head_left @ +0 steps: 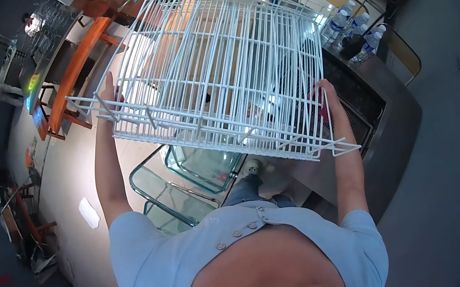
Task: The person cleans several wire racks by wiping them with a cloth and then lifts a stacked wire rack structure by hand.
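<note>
A stack of white wire racks (217,66) is held up in front of my chest, tilted, with several layers of bars overlapping. At its left side my left hand (109,92) is closed on the edge, its fingers partly hidden behind the wires. My right hand (327,97) grips the opposite edge, and a dark red patch shows beside its fingers. Hooked wire ends stick out at both near corners of the stack. Through the bars I see brownish and pale surfaces, too broken up to name.
Several water bottles (354,28) stand on a dark table (391,107) to the right. Glass-topped chairs or stools with metal frames (175,195) are below the racks. A wooden bench (80,65) lies to the left, and a white piece (89,212) rests on the floor.
</note>
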### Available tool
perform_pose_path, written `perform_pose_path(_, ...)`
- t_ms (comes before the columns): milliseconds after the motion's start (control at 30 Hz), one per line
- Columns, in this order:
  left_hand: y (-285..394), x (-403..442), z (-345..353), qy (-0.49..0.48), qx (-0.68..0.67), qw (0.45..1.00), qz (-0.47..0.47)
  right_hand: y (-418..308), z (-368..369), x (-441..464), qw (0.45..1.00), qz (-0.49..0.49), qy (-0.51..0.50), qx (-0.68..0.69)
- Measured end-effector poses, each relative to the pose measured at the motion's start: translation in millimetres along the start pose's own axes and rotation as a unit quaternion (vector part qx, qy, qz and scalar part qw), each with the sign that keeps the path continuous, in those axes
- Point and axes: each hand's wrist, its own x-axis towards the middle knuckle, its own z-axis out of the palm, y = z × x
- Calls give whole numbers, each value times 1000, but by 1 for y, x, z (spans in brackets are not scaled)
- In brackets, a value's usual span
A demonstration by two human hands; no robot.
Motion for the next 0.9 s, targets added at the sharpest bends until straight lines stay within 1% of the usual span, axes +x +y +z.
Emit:
perform_pose_path(33, 6, -12, 6, 6, -22, 1000, -13, -3, 5, -6, 1000, 4, -6, -5)
perform_pose_path(67, 10, -25, 15, 14, -32, 999, -3, -5, 9, -12, 1000, 8, -11, -10)
perform_pose_path(133, -11, 1, 8, -61, -34, 997, 12, -3, 13, -10, 1000, 16, -15, -20)
perform_pose_path(167, -31, 32, -1, -114, -40, 993, 16, 0, 16, -8, 1000, 21, -10, -7)
perform_pose_path(200, -26, 34, 5, -117, -43, 992, 22, 0, 17, -3, 1000, 23, -5, 5)
perform_pose_path(233, -22, 33, 13, -54, -4, 998, 24, 5, 13, 9, 1000, 25, -7, -17)
perform_pose_path(267, -34, 52, 17, -14, -31, 999, 36, 7, 8, 19, 998, 33, -6, -44)
perform_pose_path(300, -46, 72, 21, 25, -57, 997, 51, 6, 10, 21, 999, 41, -1, -29)
perform_pose_path(333, -57, 94, 13, 25, -57, 997, 53, 2, 15, 22, 999, 50, 3, -13)
perform_pose_path(367, -63, 106, 7, -23, -33, 999, 11, -2, 20, 23, 999, 41, 8, -28)
perform_pose_path(400, -64, 112, 2, -74, -5, 997, -27, -4, 17, 27, 998, 45, -9, -31)
perform_pose_path(500, -68, 118, 3, -128, 31, 989, -59, -9, 19, 36, 998, 42, -13, -36)
perform_pose_path(533, -66, 114, 5, -134, 31, 989, -58, -15, 25, 34, 998, 44, -5, -45)
perform_pose_path(567, -63, 111, 6, -139, 30, 988, -55, -6, 16, 49, 997, 57, -29, -44)
perform_pose_path(600, -62, 107, 4, -145, 27, 988, -54, -13, 24, 41, 996, 70, -11, -56)
perform_pose_path(667, -64, 103, -1, -155, 26, 987, -43, -15, 37, 36, 997, 62, -33, -21)
perform_pose_path(700, -66, 103, -4, -159, 24, 987, -31, -13, 36, 38, 996, 58, -69, -20)
perform_pose_path(733, -69, 102, -5, -160, 22, 987, -2, -8, 34, 43, 996, 59, -70, -19)
perform_pose_path(767, -72, 103, -5, -161, 17, 986, 26, -1, 33, 48, 997, 39, -58, -41)
perform_pose_path(800, -71, 100, -5, -165, 8, 986, 27, 3, 33, 49, 997, 34, -51, -42)
perform_pose_path(833, -52, 90, -3, -178, -20, 981, -71, 6, 33, 50, 998, 29, -44, -44)
perform_pose_path(867, -34, 78, 1, -187, -48, 966, -169, 8, 34, 52, 998, 48, -37, -6)
perform_pose_path(900, -19, 66, 6, -168, -21, 965, -199, 2, 38, 47, 998, 52, -38, -7)
